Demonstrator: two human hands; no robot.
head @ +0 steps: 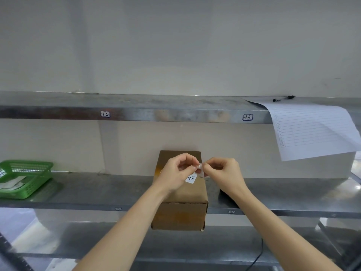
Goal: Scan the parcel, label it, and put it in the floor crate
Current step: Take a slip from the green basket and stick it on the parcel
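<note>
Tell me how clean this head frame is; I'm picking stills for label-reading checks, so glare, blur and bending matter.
Head view: lighting is soft and even, with weak shadows; the steel shelf reflects the green basket and shows glare at its right end; wide-angle bending curves the upper shelf edge; the sticker between the left hand and right hand is soft, its mark unreadable.

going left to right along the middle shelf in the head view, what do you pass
green basket → cardboard box with the left hand over it → small label pinched between both hands → right hand
</note>
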